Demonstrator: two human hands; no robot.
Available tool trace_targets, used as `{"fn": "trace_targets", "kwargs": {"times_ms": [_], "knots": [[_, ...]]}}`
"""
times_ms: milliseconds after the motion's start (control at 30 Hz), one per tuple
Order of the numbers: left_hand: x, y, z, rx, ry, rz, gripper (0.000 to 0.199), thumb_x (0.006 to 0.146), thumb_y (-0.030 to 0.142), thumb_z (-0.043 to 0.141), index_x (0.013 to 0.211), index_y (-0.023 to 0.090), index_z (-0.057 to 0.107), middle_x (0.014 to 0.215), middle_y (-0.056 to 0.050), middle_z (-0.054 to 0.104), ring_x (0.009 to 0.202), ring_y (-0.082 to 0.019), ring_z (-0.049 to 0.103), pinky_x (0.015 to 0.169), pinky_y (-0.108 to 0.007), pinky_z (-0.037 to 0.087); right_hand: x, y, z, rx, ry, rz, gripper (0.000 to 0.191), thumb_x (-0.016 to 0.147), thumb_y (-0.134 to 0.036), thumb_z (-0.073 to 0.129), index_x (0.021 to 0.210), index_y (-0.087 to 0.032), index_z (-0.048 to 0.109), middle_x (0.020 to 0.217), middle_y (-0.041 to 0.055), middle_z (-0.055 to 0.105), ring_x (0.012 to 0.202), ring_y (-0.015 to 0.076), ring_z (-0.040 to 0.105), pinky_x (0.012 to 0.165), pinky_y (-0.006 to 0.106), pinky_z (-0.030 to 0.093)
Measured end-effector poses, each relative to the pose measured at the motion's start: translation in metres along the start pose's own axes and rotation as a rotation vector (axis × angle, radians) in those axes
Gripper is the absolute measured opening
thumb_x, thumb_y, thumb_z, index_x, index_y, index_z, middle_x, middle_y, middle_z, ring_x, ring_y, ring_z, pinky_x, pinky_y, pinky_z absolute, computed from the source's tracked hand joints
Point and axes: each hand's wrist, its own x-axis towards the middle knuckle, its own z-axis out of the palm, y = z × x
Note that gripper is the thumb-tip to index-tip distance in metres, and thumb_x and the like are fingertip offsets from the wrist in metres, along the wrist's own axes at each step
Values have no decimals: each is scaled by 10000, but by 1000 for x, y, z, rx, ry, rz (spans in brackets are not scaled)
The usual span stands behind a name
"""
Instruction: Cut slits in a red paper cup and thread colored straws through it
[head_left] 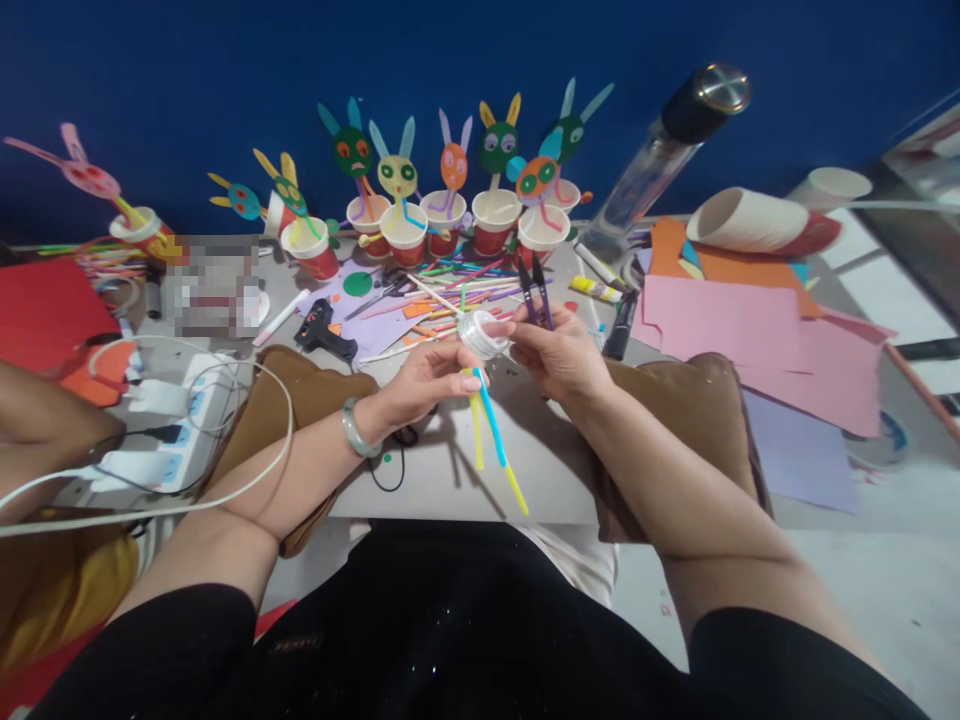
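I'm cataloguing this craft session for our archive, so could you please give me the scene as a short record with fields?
Left hand: holds yellow and blue strips, which hang downward
Right hand: holds a dark two-pointed tool, points upward
Between the hands: a whitish roll, touched by the right hand
Back row: long-eared paper figures with red-and-white cups
Left side: black glue gun, white power strip
Right side: pink paper, tall bottle
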Motion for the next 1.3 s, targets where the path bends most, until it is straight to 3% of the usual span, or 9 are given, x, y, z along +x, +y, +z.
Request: {"fn": "trace_targets", "kwargs": {"times_ms": [100, 233, 333, 467, 600, 800, 967, 1133, 1300], "knots": [[1, -2, -2, -82, 48, -90, 321, 679, 452, 927, 740, 195, 743, 744, 4, 712, 722, -120, 659, 748, -278, 543, 5, -2, -10, -119, 36, -132, 410, 621, -373, 910, 732, -235, 540, 555, -92, 483, 455, 64, 364, 426, 225, 272], [3, -3, -4, -201, 43, -152, 314, 706, 439, 902, 772, 192, 721, 841, -31, 772, 825, -166, 734, 817, -317, 575, 8, -2, -18, -234, 66, -257, 335, 654, -326, 890, 745, -225, 584, 631, -61, 558, 531, 81, 438, 476, 235, 337], [6, 0, -5, -266, -5, -142, 349, 719, 483, 875, 782, 201, 680, 946, -63, 797, 956, -236, 769, 906, -399, 592, 8, -3, -17, -141, 9, -174, 358, 647, -342, 898, 762, -234, 577, 600, -76, 523, 488, 73, 404, 454, 233, 313], [6, 8, -4, -323, -32, -145, 385, 705, 511, 876, 741, 207, 643, 935, -43, 791, 1102, -299, 765, 1000, -456, 584, 7, -8, -14, -3, -55, -51, 453, 592, -370, 937, 776, -244, 543, 632, -76, 558, 476, 64, 415, 437, 220, 307], [4, 16, 2, -386, 40, -190, 366, 700, 460, 896, 735, 196, 645, 935, -25, 782, 1118, -284, 769, 1063, -433, 569, 5, -8, -11, 4, 1, -90, 467, 604, -367, 945, 766, -245, 525, 629, -72, 550, 477, 56, 403, 436, 218, 305], [6, 13, 0, -419, 47, -188, 404, 690, 458, 912, 756, 194, 614, 930, -51, 756, 1195, -307, 740, 1156, -479, 530, 8, -4, -14, -18, 79, -195, 401, 663, -355, 915, 772, -252, 544, 658, -52, 595, 469, 59, 362, 442, 244, 285], [10, 10, -6, -390, 117, -157, 405, 688, 445, 901, 784, 195, 597, 1000, -58, 762, 1194, -303, 739, 1072, -450, 574, 19, -7, -29, -73, 142, -272, 388, 695, -409, 908, 812, -260, 570, 693, -35, 625, 456, 60, 317, 443, 269, 253], [8, 12, -4, -351, 65, -188, 413, 700, 486, 886, 808, 191, 617, 895, -67, 740, 1062, -304, 760, 878, -419, 606, 13, -7, -23, -266, 88, -279, 440, 856, -664, 748, 800, -248, 616, 611, -39, 493, 471, 87, 327, 444, 282, 275], [6, 7, -5, -281, 73, -181, 417, 652, 484, 928, 751, 181, 660, 737, -3, 658, 715, -152, 662, 748, -330, 562, -5, -4, -2, -465, -103, -382, 677, 632, -676, 920, 591, -226, 417, 620, -41, 415, 603, 104, 400, 563, 284, 370]]}}
